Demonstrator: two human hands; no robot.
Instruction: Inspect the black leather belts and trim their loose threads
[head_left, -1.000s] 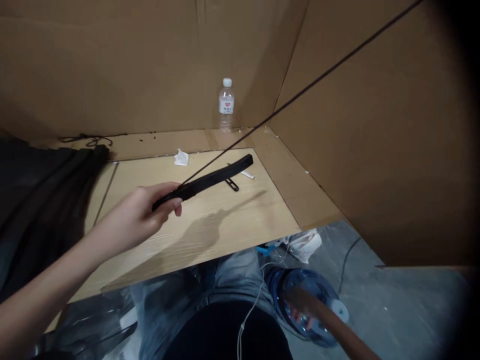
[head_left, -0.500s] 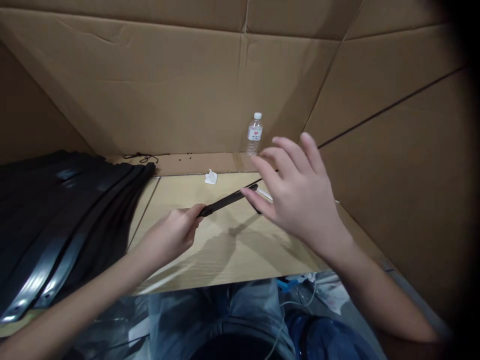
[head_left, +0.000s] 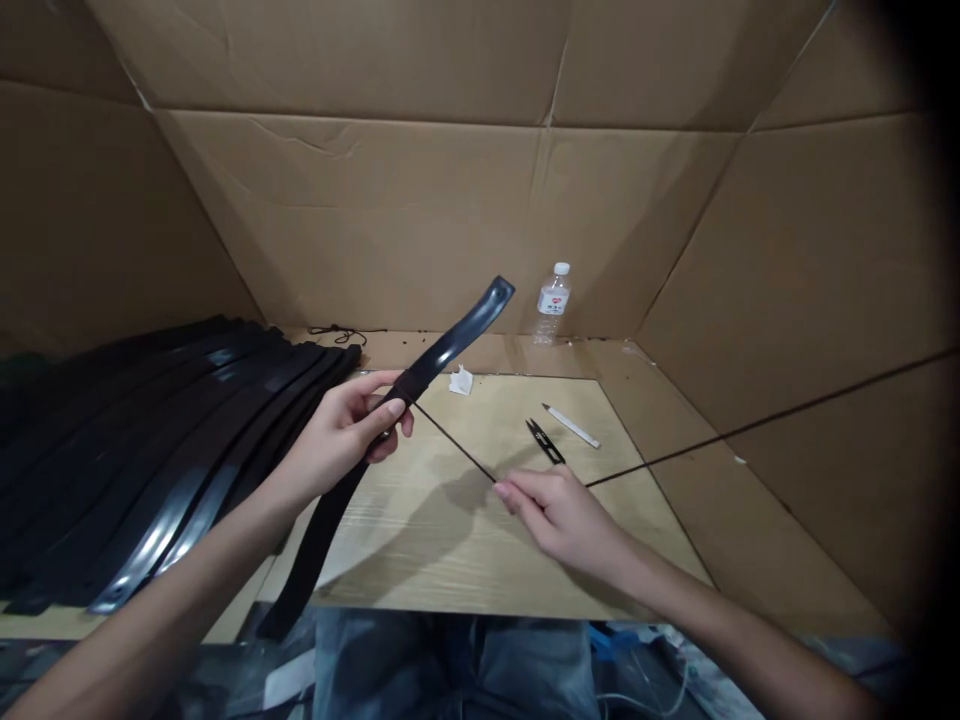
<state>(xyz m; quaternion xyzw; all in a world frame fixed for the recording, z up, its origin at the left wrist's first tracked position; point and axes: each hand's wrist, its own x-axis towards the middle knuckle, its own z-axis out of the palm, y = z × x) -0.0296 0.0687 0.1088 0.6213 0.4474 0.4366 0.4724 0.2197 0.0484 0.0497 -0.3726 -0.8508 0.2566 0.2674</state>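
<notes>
A curved black strip (head_left: 466, 330), glossy near its upper end with a small hole there, slants up through my left hand (head_left: 349, 430). That hand is closed around its middle, the thumb pressing where a dark cord (head_left: 454, 440) meets the strip. From there the cord runs down to my right hand (head_left: 562, 515), which pinches it between thumb and fingers, and goes on to the right edge of view. Black thread snips (head_left: 545, 441) lie just beyond my right hand, beside a white pencil-like stick (head_left: 571, 426).
Many similar black strips (head_left: 202, 430) are heaped on the left. A clear bottle (head_left: 553, 303) with a white cap stands at the back by the cardboard wall (head_left: 360, 220). A white paper scrap (head_left: 460, 381) and a tangle of dark cord (head_left: 337, 331) lie near it.
The strip has turned so its glossy end points up and right. My right hand, open before, has come down and now pinches the cord. The snips and stick show more fully.
</notes>
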